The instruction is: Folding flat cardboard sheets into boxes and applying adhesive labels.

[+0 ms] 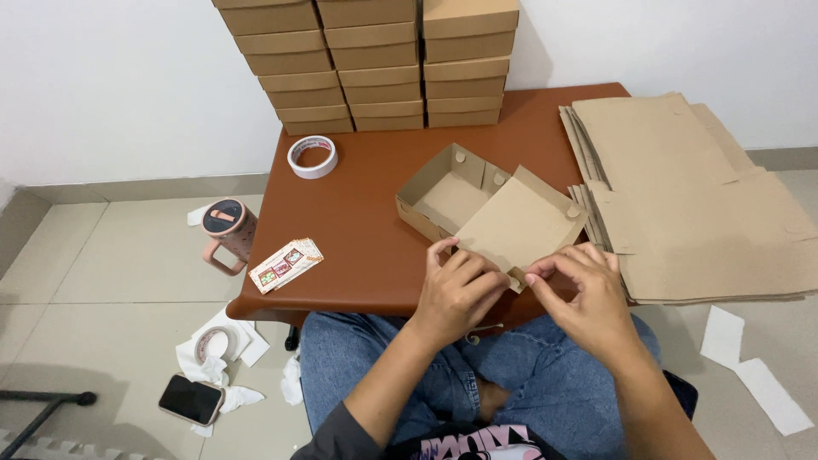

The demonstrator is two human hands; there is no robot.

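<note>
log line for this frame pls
left hand: on lid edge of open cardboard box | right hand: pinching lid corner | table: tape roll, box stacks, flat blanks

Left hand (456,294) & right hand (584,298) pinching near edge of half-folded cardboard box (486,213), lid flap tilted up, on brown table (358,221). Behind: stacked finished boxes (371,64) vs wall. Right: pile of flat cardboard blanks (699,204). Tape roll (312,156) on table far left, sticker sheet (285,265) at near-left corner. On floor: pink mug (226,234), phone (192,399), paper scraps (754,366).
</note>
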